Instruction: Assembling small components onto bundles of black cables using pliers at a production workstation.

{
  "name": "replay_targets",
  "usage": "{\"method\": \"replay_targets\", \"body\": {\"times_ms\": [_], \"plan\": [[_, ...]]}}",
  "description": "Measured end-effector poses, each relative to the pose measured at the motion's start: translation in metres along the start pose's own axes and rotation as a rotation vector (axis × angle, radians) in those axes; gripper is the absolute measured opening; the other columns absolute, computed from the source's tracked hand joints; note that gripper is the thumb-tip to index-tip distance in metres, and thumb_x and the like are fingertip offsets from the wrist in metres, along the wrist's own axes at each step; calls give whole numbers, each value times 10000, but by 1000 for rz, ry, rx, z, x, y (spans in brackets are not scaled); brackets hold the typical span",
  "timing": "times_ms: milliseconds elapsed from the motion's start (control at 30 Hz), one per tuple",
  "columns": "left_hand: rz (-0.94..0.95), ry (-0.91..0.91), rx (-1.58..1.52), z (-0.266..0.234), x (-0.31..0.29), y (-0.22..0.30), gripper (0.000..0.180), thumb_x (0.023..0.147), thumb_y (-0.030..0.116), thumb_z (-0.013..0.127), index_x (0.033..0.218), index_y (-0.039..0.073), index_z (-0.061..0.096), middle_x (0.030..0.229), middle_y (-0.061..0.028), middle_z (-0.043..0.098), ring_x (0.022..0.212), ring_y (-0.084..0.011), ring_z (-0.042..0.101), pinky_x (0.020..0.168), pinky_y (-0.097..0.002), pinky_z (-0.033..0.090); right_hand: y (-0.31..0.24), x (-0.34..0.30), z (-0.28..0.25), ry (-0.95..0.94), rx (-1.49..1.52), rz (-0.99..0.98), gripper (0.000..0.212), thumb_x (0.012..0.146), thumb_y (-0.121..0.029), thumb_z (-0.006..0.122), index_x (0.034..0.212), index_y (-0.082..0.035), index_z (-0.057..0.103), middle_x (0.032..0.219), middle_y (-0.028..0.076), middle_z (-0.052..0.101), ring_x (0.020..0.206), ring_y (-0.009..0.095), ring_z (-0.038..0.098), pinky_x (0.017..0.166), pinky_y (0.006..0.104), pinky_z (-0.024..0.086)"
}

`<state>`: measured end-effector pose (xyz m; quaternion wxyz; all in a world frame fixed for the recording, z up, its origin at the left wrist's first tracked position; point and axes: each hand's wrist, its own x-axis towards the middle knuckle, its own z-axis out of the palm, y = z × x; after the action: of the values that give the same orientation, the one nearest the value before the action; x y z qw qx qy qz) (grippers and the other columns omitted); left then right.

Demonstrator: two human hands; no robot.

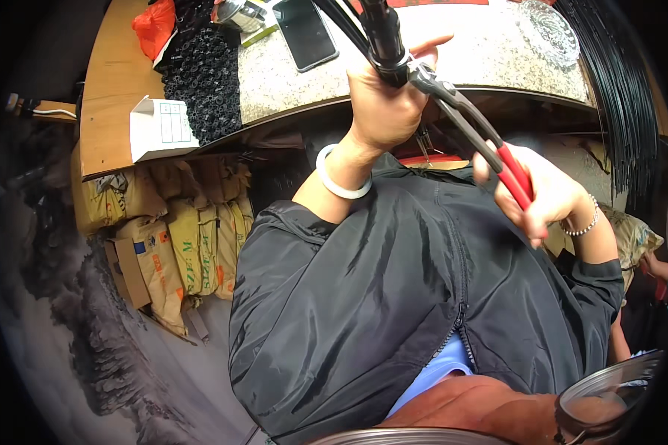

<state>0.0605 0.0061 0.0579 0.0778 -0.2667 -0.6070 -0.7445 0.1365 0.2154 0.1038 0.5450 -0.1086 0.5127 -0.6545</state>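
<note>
Over the table's near edge, my left hand [386, 111], with a white bangle at its wrist, is wrapped round a black tubular shaft with thin black rods [384, 37], which looks like an umbrella frame. The shaft's upper part runs out of view at the top. My right hand [545, 189], wearing a beaded bracelet, grips the red handles of a pair of pliers [467, 115]. The pliers slant up to the left. Their jaws meet the lower end of the shaft beside my left fingers; whether they bite on something small there is too fine to tell.
A phone [304, 33], a heap of small black notched rings [200, 74], a white box [163, 126] and a red plastic bag [154, 28] lie leftward on the table. Rightward are a glass dish [548, 33] and thin black rods [623, 96]. Sacks [193, 245] stand below.
</note>
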Motion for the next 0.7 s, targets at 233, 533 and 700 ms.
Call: {"method": "replay_targets", "body": {"times_ms": [233, 533, 700], "plan": [[-69, -100, -81, -4, -4, 1, 245, 840, 24, 544, 1055, -82, 594, 663, 19, 529, 513, -15, 432, 456, -171, 332, 20, -4, 0, 610, -715, -393, 436, 749, 18, 571, 1167, 24, 447, 751, 72, 563, 593, 150, 585, 518, 238, 460], [-271, -49, -14, 1, -2, 12, 254, 833, -39, 461, 1037, -74, 608, 686, 28, 533, 567, 0, 413, 489, -152, 315, 11, 2, -1, 726, -965, -448, 455, 781, 56, 491, 1227, 8, 413, 761, 76, 532, 667, 154, 574, 590, 246, 463], [-122, -90, -1, -4, -5, 2, 259, 817, -52, 456, 1016, -67, 621, 646, 48, 483, 545, 7, 375, 469, -151, 293, -5, 9, 6, 377, -463, -138, 497, 765, -101, 619, 1206, 14, 420, 811, 72, 573, 653, 105, 568, 568, 226, 465]]}}
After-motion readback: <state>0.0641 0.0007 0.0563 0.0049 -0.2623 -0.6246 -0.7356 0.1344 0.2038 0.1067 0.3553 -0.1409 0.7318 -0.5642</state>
